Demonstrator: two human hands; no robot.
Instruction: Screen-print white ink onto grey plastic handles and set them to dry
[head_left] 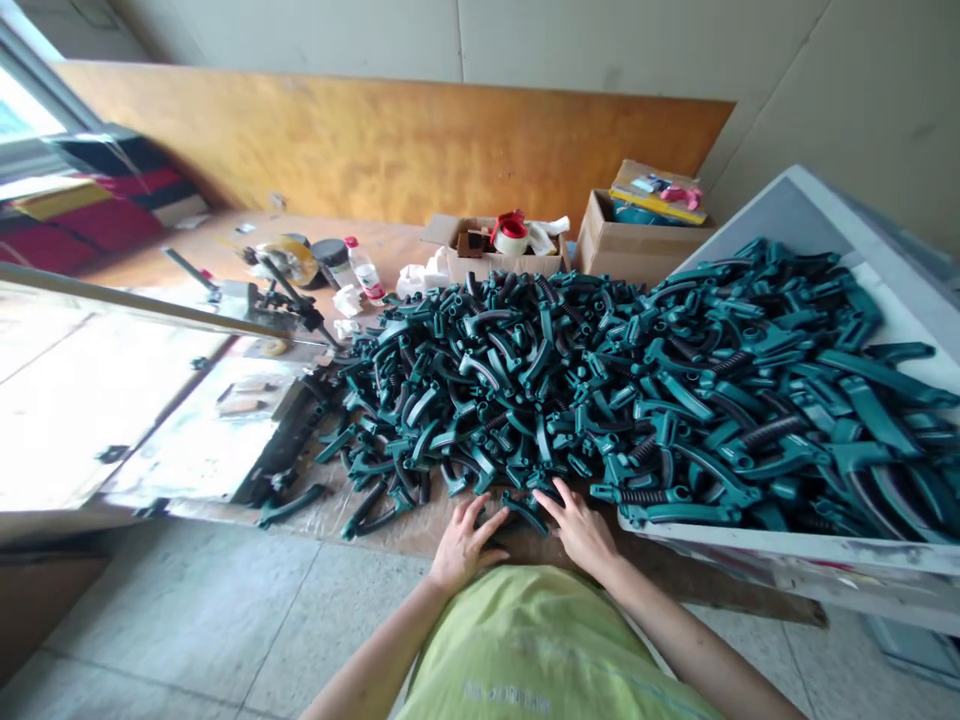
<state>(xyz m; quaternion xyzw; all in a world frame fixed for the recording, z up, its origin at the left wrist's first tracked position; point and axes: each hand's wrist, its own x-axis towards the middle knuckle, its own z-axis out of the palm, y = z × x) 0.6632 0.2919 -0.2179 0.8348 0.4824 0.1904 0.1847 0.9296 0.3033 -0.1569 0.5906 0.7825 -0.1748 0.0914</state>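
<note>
My left hand (pixel 463 545) rests at the table's front edge with its fingers spread and its palm down. To its right, my right hand (pixel 579 528) is also open, its fingers stretched toward the pile. Between the two hands lies a curved teal plastic handle (pixel 527 514). Fingertips of both hands are close to it; whether they touch it I cannot tell. Just beyond the fingers rises a large pile of similar teal plastic handles (pixel 480 380), some with dark ribbed grips.
A white bin (pixel 750 535) full of teal handles stands tilted at the right. Behind the pile are an open cardboard box (pixel 510 262) with tape rolls, another carton (pixel 630 245) and a plastic bottle (pixel 365 272). A metal fixture (pixel 244 298) stands left.
</note>
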